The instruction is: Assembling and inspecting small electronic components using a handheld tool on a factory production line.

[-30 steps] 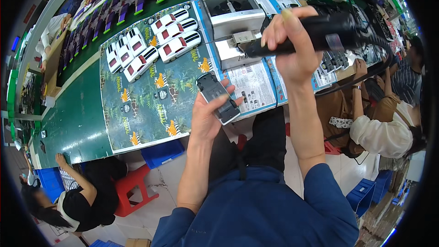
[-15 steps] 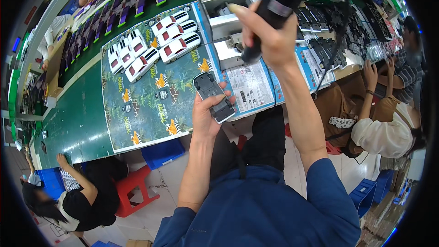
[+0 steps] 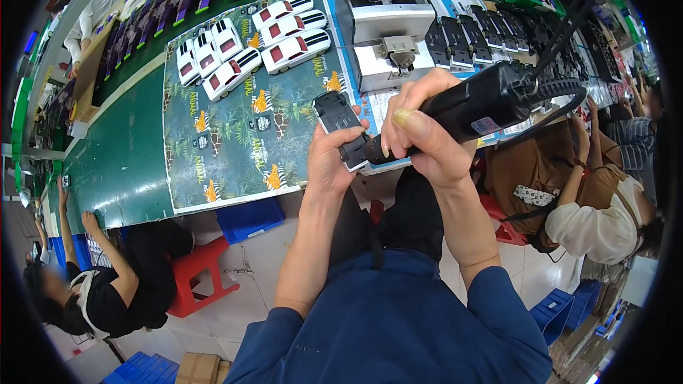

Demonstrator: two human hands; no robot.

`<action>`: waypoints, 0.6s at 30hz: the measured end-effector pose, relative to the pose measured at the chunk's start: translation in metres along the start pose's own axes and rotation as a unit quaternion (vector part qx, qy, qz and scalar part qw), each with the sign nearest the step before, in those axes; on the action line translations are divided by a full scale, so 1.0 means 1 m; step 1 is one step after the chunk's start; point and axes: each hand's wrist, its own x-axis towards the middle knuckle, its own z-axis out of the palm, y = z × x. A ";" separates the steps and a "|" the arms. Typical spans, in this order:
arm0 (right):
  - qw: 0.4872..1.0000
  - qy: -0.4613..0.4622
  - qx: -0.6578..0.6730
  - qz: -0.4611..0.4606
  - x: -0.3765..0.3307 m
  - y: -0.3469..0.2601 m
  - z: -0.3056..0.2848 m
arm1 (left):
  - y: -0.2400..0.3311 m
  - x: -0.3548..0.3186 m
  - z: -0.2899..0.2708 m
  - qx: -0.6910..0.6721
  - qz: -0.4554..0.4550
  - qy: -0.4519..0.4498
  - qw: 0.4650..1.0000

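Observation:
My left hand (image 3: 329,162) holds a toy car (image 3: 334,115) upside down, its black underside facing up and a white rim showing at the edge. In my right hand (image 3: 435,139) is a black electric screwdriver (image 3: 484,103), gripped around its body with a cable running off to the upper right. The screwdriver's front end is down at the near end of the car's underside. My right fingers hide the bit, so I cannot tell whether it touches a screw.
A metal screw feeder (image 3: 388,18) stands beyond my hands. White toy cars (image 3: 295,50) sit on a printed mat (image 3: 235,149) to the left. Several black car undersides (image 3: 455,39) lie to the right. Co-workers sit on both sides; purple parts (image 3: 185,11) line the far side.
My right hand has brought the screwdriver down and toward me, from near the feeder to the toy car. The left hand still holds the car in nearly the same place.

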 end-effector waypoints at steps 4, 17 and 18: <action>1.000 0.001 -0.005 0.004 -0.001 0.000 0.002 | 0.001 0.003 -0.007 -0.010 -0.037 0.013 0.999; 0.998 -0.045 0.048 0.016 0.002 0.013 0.003 | 0.006 -0.002 0.026 -0.121 -0.103 -0.045 0.986; 0.998 -0.045 0.050 0.016 0.002 0.013 0.005 | 0.005 -0.002 0.022 -0.121 -0.103 -0.044 0.986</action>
